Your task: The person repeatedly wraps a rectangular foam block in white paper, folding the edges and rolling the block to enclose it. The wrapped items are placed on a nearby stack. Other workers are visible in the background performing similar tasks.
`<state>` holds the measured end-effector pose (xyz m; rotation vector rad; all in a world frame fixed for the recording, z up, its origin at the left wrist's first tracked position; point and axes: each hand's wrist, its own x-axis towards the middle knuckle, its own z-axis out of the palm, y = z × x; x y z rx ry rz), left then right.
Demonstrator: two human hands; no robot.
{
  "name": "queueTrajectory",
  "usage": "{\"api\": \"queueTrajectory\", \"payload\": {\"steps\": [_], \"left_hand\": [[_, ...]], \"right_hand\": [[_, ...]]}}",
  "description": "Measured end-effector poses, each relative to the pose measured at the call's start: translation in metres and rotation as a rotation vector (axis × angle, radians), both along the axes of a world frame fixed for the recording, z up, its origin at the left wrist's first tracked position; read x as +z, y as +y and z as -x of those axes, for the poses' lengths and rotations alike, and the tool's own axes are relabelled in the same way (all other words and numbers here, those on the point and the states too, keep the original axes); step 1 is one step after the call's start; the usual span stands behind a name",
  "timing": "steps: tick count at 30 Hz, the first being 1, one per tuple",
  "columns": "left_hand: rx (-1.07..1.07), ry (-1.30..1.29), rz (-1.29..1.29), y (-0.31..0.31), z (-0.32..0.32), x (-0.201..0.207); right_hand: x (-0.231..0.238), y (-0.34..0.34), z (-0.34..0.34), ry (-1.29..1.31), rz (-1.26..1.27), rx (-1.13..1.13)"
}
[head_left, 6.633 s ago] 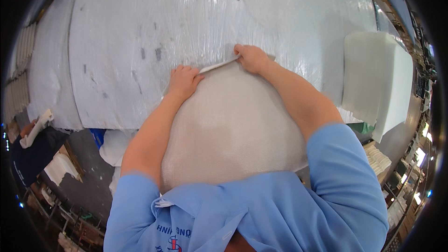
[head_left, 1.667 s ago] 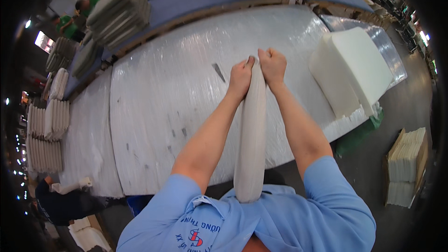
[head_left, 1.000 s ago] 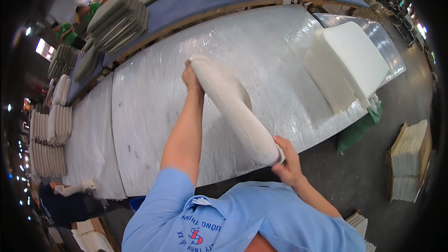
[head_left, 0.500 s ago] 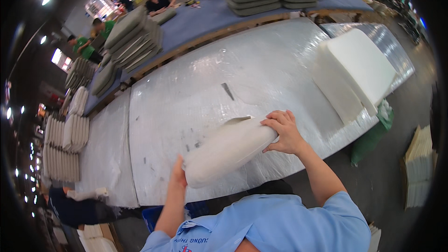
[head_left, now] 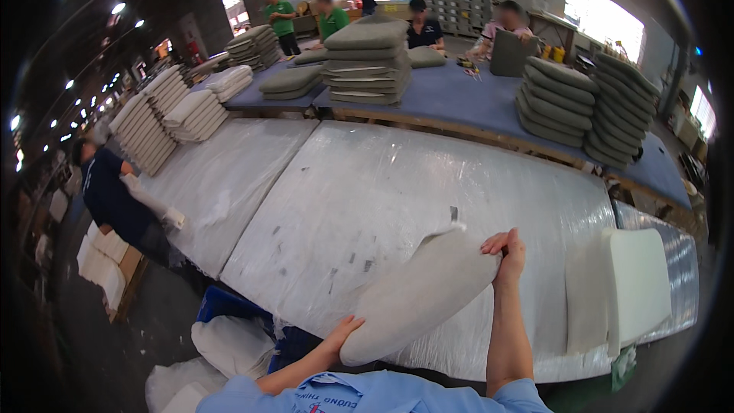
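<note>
A pale grey-white seat cushion (head_left: 424,291) is held slantwise above the plastic-wrapped table (head_left: 367,160), its right end farther from me than its left. My right hand (head_left: 506,255) grips the far right end, fingers closed over the edge. At the near left end, my left hand (head_left: 342,339) is closed against the cushion's side; part of its grip is hidden. A loose flap of cover (head_left: 443,231) stands up along the cushion's far edge. To the right, a white foam pad (head_left: 641,283) leans over a cream piece lying on the table.
Beyond the wrapped table runs a blue table (head_left: 459,103) with stacks of grey cushions (head_left: 367,61). Several people work behind it. Pale cushion stacks (head_left: 144,134) stand at the left, near a person in dark clothes (head_left: 115,191). A blue bin (head_left: 229,304) with white bundles is close to my left.
My view has levelled and taken in more of the room. The cushion has turned in my hands and shows more of its broad face; both hands still hold its ends.
</note>
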<state>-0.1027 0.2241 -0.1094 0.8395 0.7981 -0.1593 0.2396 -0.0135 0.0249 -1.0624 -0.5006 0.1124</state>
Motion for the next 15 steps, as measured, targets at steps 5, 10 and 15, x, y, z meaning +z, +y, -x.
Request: {"api": "queueTrajectory", "payload": {"steps": [5, 10, 15], "left_hand": [[-0.087, -0.136, -0.204, -0.037, -0.041, -0.008], [-0.188, -0.454, -0.398, -0.051, -0.063, 0.011], [-0.207, -0.825, -0.876, -0.091, -0.104, 0.121]], "right_hand": [[0.082, 0.043, 0.055, -0.512, -0.066, 0.169], [0.049, 0.043, 0.119, -0.394, 0.036, 0.024], [-0.007, 0.036, 0.142, 0.121, 0.182, 0.061]]}}
